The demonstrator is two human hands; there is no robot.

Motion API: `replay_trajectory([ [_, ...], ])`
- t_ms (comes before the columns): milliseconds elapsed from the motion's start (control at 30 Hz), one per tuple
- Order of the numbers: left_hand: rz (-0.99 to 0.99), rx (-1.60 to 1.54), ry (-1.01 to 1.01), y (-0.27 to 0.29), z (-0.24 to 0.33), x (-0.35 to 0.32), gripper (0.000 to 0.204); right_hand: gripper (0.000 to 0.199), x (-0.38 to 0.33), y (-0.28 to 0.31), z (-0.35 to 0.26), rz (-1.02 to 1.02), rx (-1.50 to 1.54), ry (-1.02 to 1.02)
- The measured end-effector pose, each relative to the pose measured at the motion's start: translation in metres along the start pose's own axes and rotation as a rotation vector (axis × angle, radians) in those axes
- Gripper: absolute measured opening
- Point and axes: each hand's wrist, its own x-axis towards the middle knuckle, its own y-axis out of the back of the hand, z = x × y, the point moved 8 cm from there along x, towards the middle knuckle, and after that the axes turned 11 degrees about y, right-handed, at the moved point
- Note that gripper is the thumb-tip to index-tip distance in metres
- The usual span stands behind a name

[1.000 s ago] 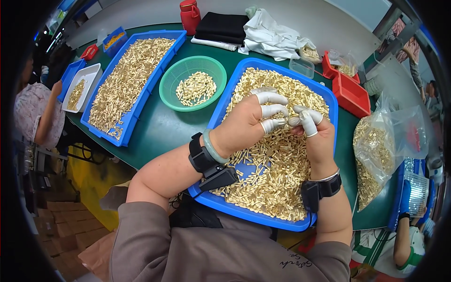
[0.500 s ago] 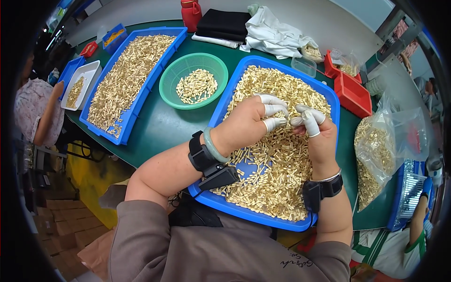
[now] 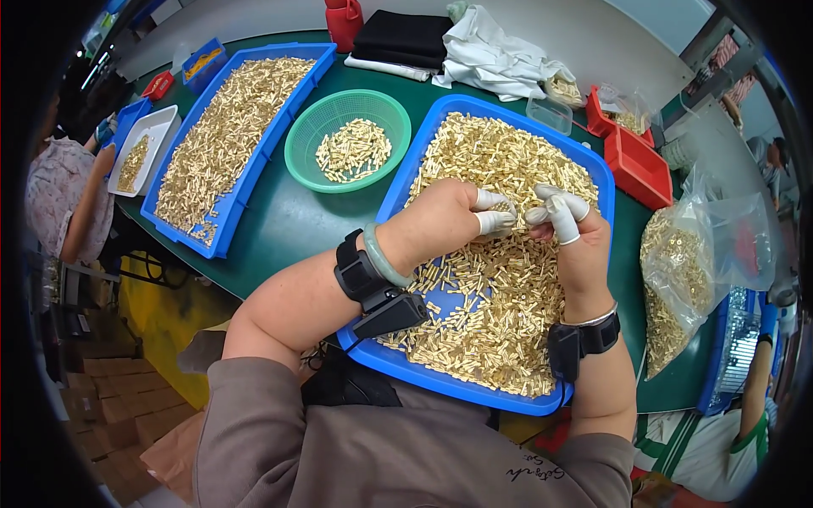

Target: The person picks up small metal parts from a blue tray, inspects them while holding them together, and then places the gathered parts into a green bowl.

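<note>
Seen from the head camera, a person's left hand [image 3: 436, 222] and right hand [image 3: 584, 241], fingertips sheathed in white, bend inward above a blue tray [image 3: 449, 387] heaped with small, slender brass-coloured pieces [image 3: 500, 339]. The pieces' long axes lie in all directions. Both hands curl thumb toward fingers, not touching each other; whether either grips a piece cannot be told, the fingertips being too small and covered. To the left, a green colander [image 3: 298, 152] holds a small jumbled pile of similar pieces, and a longer blue tray [image 3: 224, 207] is filled nearly end to end. A clear bag [image 3: 677, 279] at right bulges with brass-coloured parts, their shapes blurred by plastic. The upper edge crops a red flask [image 3: 344, 30].
</note>
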Motion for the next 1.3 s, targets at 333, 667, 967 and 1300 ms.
replay_trajectory([
  [333,-0.119,-0.168,0.119,-0.005,0.001,-0.005,0.02,0.022,0.0,-0.001,-0.003,0.003,-0.034,-0.005],
  [667,0.417,0.716,-0.141,0.093,0.045,-0.037,0.022,0.021,-0.001,0.003,0.005,-0.02,0.031,-0.047],
  [967,0.151,1.014,-0.269,0.055,0.041,-0.04,0.041,0.021,0.0,-0.001,0.007,-0.061,0.021,-0.072],
  [1300,0.098,1.336,-0.396,0.002,0.032,-0.019,0.024,0.02,0.0,-0.004,0.007,-0.07,0.018,-0.074],
])
